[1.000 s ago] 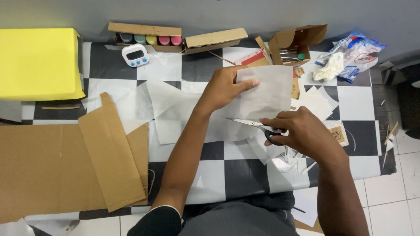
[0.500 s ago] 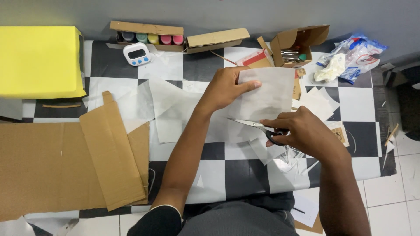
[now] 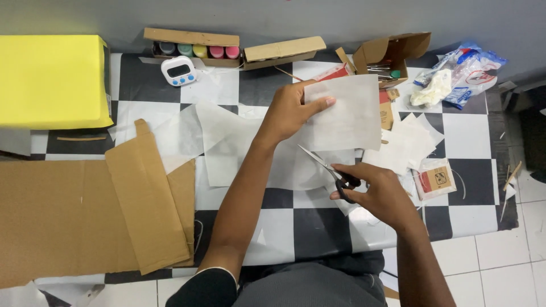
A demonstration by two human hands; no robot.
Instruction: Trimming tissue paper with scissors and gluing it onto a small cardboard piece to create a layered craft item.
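Above the black-and-white checkered table [image 3: 142,79], held up by the left hand [image 3: 290,111]: a sheet of thin white paper [image 3: 350,113], pinched along its left edge, thumb on the near face, remaining fingers hidden behind. Roughly square, tilted slightly, lower edge hanging free over more loose sheets [image 3: 227,142] lying flat on the tabletop. Below and a little right of that lower edge, the right hand [image 3: 378,193], closed around the black handles of a pair of scissors [image 3: 327,170], fingers through the loops. Blades pointing up and to the left, long axis running on a diagonal from the handles toward the paper's bottom left corner, tips very near the bottom margin of the sheet; touching or just short of it, cannot tell. Blades seemingly only a narrow way apart. So: paper up and away from the cutting hand, scissors aimed into it from beneath, holding hand nearer the sheet and gripping it, cutting hand nearer the body. Off to the left, flattened brown cardboard [image 3: 85,216] and a yellow box [image 3: 54,79]; along the far edge, a cardboard tray of coloured pots [image 3: 196,48], a small white timer [image 3: 178,70], an open carton [image 3: 389,54], and a crumpled plastic bag [image 3: 460,71].
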